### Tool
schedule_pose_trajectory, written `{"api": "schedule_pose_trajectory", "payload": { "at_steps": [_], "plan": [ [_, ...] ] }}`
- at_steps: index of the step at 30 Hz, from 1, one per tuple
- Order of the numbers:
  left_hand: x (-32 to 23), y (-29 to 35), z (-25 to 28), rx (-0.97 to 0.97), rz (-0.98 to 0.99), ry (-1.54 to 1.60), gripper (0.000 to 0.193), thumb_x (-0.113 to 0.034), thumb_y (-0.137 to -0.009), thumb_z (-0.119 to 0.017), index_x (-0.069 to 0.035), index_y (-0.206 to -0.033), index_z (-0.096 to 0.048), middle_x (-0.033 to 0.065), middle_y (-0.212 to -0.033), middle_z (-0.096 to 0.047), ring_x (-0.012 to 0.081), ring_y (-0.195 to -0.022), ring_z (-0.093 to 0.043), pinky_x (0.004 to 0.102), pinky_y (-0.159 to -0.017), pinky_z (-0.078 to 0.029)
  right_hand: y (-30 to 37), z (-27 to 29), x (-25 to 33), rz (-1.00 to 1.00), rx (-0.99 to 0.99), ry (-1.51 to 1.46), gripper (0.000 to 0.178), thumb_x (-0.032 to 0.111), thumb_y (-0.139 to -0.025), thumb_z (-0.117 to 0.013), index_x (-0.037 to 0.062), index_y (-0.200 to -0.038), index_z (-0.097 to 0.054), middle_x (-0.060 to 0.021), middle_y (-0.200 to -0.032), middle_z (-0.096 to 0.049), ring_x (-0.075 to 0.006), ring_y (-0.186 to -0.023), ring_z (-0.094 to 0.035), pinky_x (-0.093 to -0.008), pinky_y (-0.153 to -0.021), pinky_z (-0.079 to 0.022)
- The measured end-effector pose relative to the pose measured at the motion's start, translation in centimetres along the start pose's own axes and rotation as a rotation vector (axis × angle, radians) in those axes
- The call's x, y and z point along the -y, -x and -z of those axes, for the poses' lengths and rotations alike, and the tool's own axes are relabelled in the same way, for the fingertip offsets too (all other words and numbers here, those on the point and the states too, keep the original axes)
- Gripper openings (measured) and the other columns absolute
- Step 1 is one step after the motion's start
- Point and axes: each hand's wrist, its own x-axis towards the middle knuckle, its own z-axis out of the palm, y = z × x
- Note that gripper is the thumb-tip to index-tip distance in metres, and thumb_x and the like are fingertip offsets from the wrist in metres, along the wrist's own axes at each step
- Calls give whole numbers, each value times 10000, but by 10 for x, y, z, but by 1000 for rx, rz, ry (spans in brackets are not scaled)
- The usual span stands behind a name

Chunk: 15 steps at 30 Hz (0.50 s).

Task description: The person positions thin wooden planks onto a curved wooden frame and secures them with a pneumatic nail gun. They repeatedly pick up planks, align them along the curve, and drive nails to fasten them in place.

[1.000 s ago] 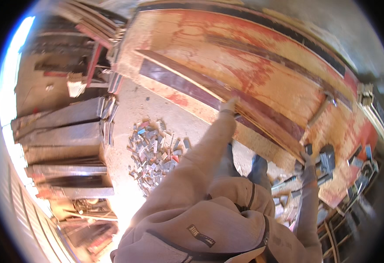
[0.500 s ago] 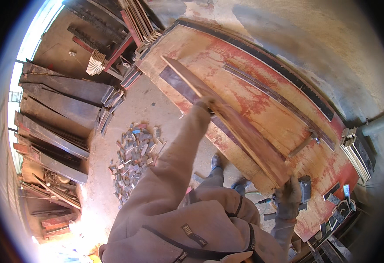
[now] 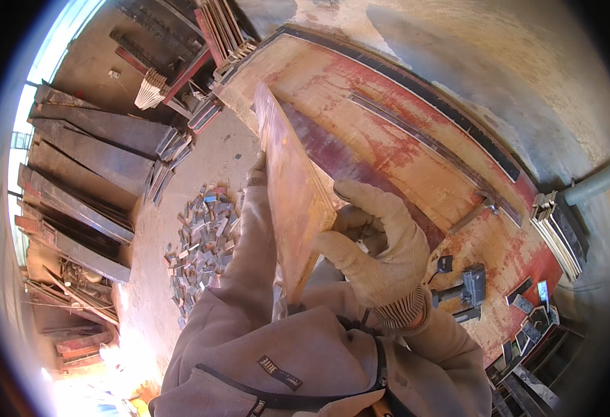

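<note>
A long wooden board [image 3: 287, 187] with a pale reddish face is tilted up in front of me, its near end by my chest. My left hand [image 3: 257, 169], gloved, grips its left edge; the fingers are mostly hidden behind it. My right hand [image 3: 385, 250], in a cream knitted glove, is at the board's right corner. Its thumb and fingers are curved and apart, with the thumb tip overlapping the edge; whether it touches cannot be made out. Beyond lies a second, dark red board [image 3: 333, 149] on the large red-stained worktable [image 3: 451, 184].
A cordless power tool [image 3: 468, 286] lies on the table's near right part. A narrow strip [image 3: 423, 139] and a dark rail [image 3: 416, 83] run along the table. Wooden offcuts [image 3: 204, 243] are heaped on the floor at left. Planks [image 3: 103, 153] lean farther left; thin strips [image 3: 561, 236] stand at right.
The held board has swung left and toward me, turning its broad face up. My right hand has left its near end and risen beside its right corner. My left hand moved left.
</note>
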Motion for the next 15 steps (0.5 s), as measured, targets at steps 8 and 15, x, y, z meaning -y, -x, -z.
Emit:
{"api": "schedule_pose_trajectory", "payload": {
  "at_steps": [8,15],
  "plan": [
    [-11,-15,-2,25,-58,74,520,-368,-971,-663,-43,-1365,-568,120,-1290,-652,298,-1159,-624,452,-1008,-508,-13,-4,-4,153,-7,23,402,-16,-852,-825,-62,-1204,-636,-133,-1005,-739,-108,-825,-680,-231,-718,-551],
    [-2,-33,10,-11,-14,78,584,-425,-1008,-626,-52,-1446,-525,117,-1386,-624,292,-1256,-590,457,-1089,-471,-9,-15,19,142,-175,313,375,-11,-903,-750,-58,-1258,-638,-55,-927,-682,-85,-793,-627,-205,-701,-504]
  ]
}}
